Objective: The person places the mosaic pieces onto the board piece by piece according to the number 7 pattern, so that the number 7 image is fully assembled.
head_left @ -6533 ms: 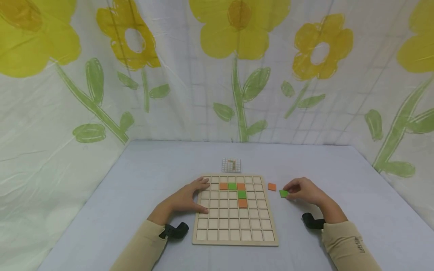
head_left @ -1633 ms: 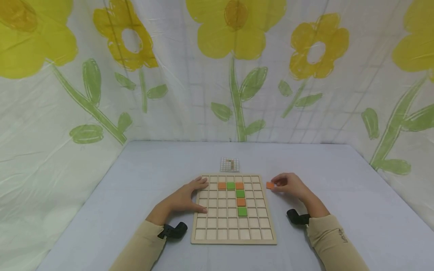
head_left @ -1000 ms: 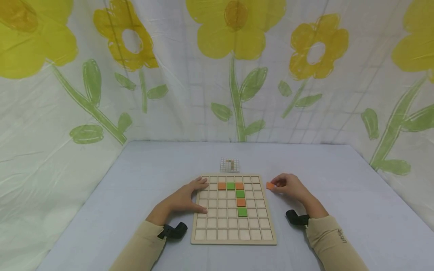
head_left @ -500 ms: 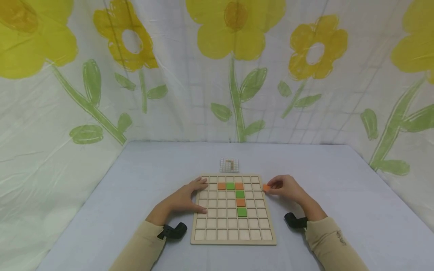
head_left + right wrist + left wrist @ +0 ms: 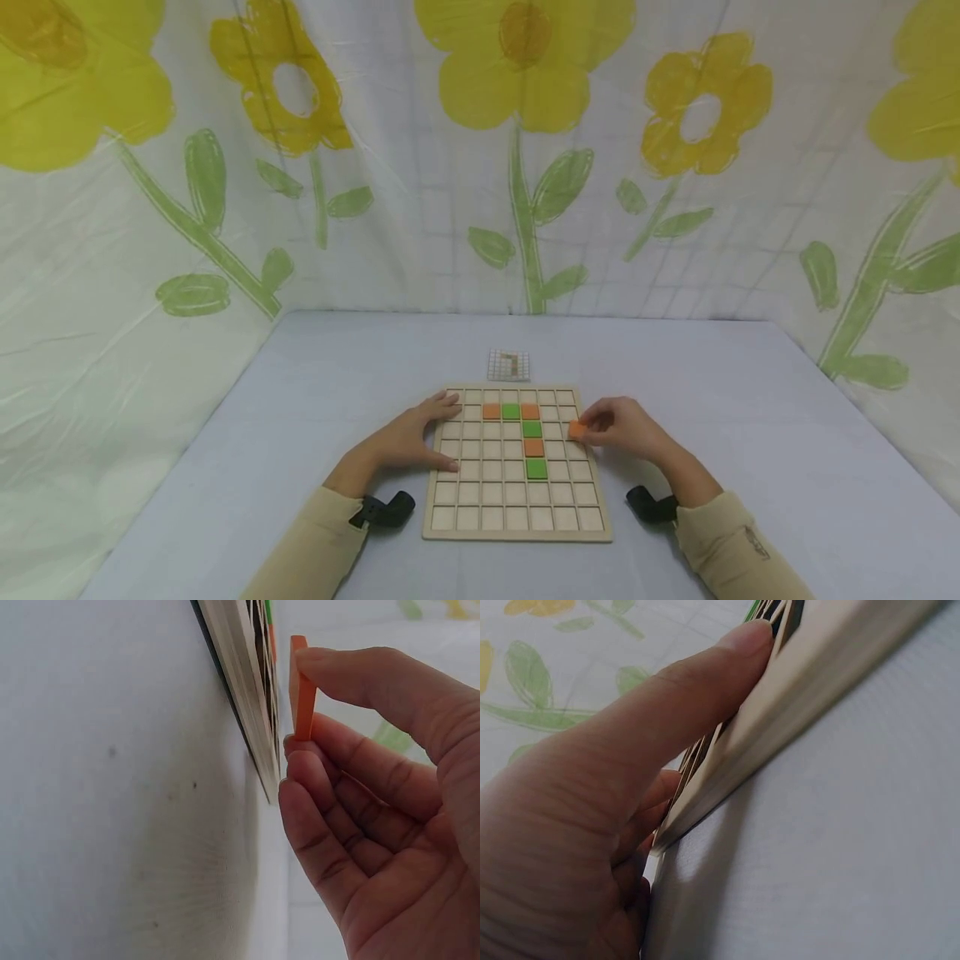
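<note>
A wooden grid board [image 5: 480, 533] lies on the table, with orange and green square tiles set in some cells. Along its upper row sit an orange tile [image 5: 491, 412], a green tile [image 5: 511, 412] and another orange tile [image 5: 530, 412]; below the last run green, orange and green [image 5: 536, 469]. My right hand [image 5: 622, 429] pinches an orange tile [image 5: 303, 694] between thumb and fingers, above the board's right side. My left hand [image 5: 412, 433] rests spread on the board's left edge, its thumb [image 5: 705, 682] on top.
A small card [image 5: 508, 365] with a printed grid and coloured squares lies just behind the board. White cloth covers the table [image 5: 360, 358]. A white curtain [image 5: 420, 200] with painted yellow flowers hangs behind it.
A green tile has come from the table into the lowest filled cell. My right hand has since picked up the orange tile and carried it leftward over the board. My left hand stays put.
</note>
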`<state>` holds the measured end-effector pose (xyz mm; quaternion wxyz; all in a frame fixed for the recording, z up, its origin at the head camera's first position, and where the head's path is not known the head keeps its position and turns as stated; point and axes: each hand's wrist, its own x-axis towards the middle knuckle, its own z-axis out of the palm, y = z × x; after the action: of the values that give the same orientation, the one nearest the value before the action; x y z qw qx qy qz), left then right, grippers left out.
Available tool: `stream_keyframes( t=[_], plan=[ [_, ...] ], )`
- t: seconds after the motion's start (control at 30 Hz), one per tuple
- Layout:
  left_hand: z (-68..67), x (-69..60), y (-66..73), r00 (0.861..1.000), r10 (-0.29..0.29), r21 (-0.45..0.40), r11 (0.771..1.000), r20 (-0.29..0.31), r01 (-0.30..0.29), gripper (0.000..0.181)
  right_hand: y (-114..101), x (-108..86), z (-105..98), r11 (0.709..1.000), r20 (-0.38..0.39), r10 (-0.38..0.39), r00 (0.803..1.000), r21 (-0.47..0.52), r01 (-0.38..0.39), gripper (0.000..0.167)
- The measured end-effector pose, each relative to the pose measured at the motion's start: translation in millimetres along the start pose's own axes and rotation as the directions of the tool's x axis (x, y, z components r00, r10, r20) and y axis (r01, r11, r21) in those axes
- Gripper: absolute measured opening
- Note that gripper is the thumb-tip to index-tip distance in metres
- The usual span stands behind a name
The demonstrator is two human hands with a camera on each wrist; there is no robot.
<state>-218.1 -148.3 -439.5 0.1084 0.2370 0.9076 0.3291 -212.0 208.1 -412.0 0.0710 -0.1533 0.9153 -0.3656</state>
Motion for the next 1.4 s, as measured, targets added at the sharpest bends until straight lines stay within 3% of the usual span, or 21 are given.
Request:
stream_keyframes(
  t=[0.23,0.53,0.77,1.2,1.4],
  plan=[
    [0.8,0.6,-0.3,1.0,-0.01,0.009,1.0,0.006,0.01,0.094,-11.8,-8.5,3.3,0.998,0.059,-0.059,0.997,0.039,0.057,0.025],
    [-0.1,-0.6,0.6,1.0,0.009,0.008,1.0,0.0,-0.009,0.093,-35.2,-16.8,12.8,0.979,0.151,-0.206,0.967,0.027,0.204,0.02],
    [-0.1,-1.1,0.3,1.0,0.008,0.001,1.0,-0.004,-0.008,0.093,-50.9,-22.1,21.2,0.977,0.205,-0.213,0.955,0.037,0.21,0.019],
    [-1.3,-1.9,0.7,1.0,0.014,-0.002,1.0,0.0,-0.014,0.092,-60.4,-26.8,34.0,0.98,0.291,-0.192,0.937,0.012,0.197,0.017],
    [-1.8,-1.8,1.5,1.0,0.01,-0.001,1.0,-0.001,-0.01,0.092,-60.5,-27.6,38.3,0.968,0.298,-0.237,0.925,-0.005,0.25,0.016]
  ],
)
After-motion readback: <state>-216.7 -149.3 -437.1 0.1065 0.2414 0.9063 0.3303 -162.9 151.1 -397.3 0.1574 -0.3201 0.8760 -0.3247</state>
